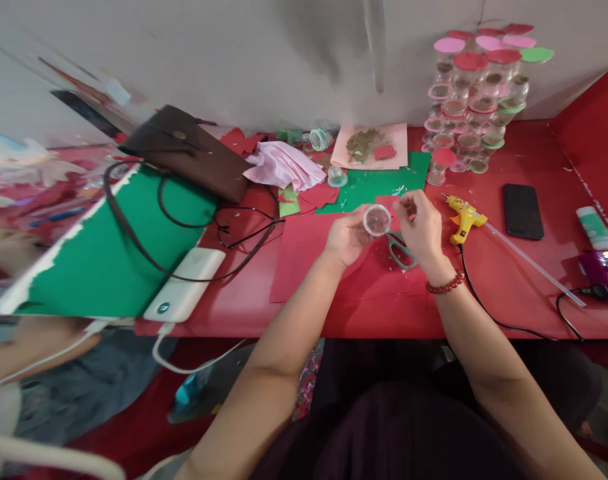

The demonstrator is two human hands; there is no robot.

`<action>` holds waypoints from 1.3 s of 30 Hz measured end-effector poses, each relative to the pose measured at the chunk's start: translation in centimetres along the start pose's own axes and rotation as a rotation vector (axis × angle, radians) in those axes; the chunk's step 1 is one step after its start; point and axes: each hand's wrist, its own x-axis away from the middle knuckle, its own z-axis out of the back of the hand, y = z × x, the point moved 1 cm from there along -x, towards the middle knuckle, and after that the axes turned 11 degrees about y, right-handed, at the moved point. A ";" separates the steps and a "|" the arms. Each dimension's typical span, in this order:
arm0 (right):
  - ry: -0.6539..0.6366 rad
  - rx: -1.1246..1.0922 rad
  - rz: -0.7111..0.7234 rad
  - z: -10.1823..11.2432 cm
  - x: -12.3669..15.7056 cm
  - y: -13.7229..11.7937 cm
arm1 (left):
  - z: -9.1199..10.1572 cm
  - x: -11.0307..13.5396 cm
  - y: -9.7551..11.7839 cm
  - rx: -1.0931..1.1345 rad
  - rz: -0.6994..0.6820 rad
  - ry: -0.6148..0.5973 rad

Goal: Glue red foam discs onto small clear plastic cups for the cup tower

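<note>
My left hand [347, 237] is closed around a small clear plastic cup [377, 220], its round rim turned up toward me. Just right of the cup, my right hand [421, 227] is raised with its fingers curled into a pinch; whatever sits between the fingertips cannot be made out. A red bead bracelet [445, 283] circles that wrist. Beneath the hands lie red paper sheets [304, 257] and scissors with grey-green handles [403, 255], partly covered by my right hand. A yellow glue gun [465, 219] lies to the right, with a clear glue stick [531, 261] extending from it.
Stacked clear cups with coloured discs [469, 100] stand at the back right. A black phone [523, 211] and a purple device [601, 272] lie right. On the left are a brown bag [194, 150], a white power bank [187, 287] and a green board [99, 260]; another person's arm [39, 343] shows beyond.
</note>
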 end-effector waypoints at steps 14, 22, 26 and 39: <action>-0.124 0.127 0.237 -0.4 0.9 -0.3 | -0.4 1.1 -0.3 -0.213 -0.164 -0.135; -0.185 0.360 0.240 -0.1 1.0 -1.1 | -0.4 0.9 -0.8 -0.285 -0.199 -0.131; -0.176 0.362 0.231 -0.1 1.1 -1.0 | -0.4 1.0 -0.8 -0.290 -0.203 -0.145; -0.071 0.228 0.101 -0.1 1.2 -1.3 | -1.0 1.5 -0.5 -0.203 -0.175 -0.172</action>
